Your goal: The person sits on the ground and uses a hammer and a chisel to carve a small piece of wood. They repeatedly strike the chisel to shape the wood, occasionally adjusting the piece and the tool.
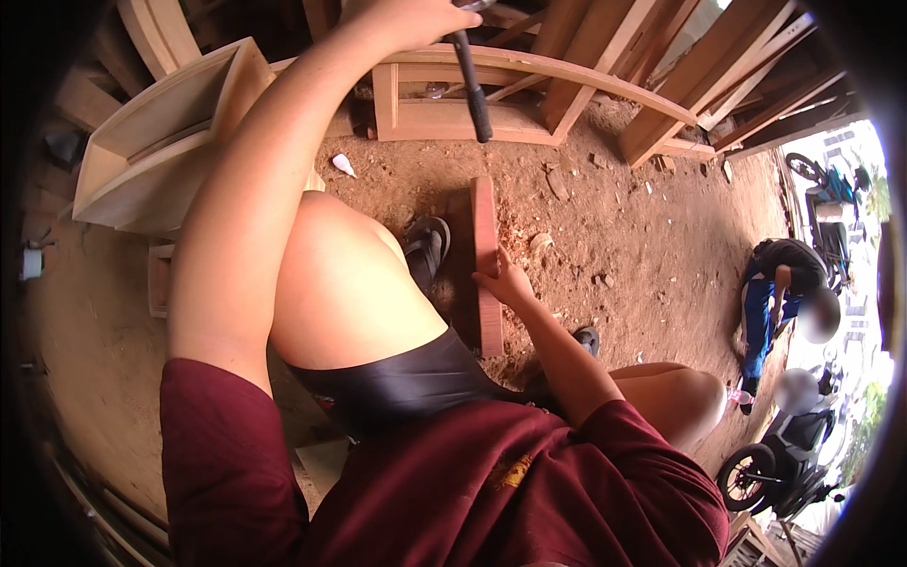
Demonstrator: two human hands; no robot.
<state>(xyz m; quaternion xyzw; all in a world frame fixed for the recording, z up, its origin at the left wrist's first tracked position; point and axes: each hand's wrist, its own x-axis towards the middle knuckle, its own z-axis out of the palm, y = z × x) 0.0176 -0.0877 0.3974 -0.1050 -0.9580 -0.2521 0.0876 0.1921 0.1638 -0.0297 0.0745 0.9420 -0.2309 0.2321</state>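
My left hand (pixel 411 21) is raised at the top edge of the view, its fingers closed on a tool with a black handle (pixel 475 94). The handle hangs down from the hand, and a bit of grey metal shows at its upper end; the rest is cut off, so the tool's kind is unclear. A long reddish wooden block (pixel 485 227) stands between my feet. Against its right side, my right hand (pixel 510 283) grips it with thumb and fingers. Wood shavings lie on the dirt beside the block.
A wooden box-like frame (pixel 203 118) stands at the left, and a curved wooden frame (pixel 472 121) lies ahead. Planks (pixel 699 85) lean at the upper right. My sandalled foot (pixel 427 248) is left of the block. Farther right, a person (pixel 784 274) bends over near parked motorbikes (pixel 794 454).
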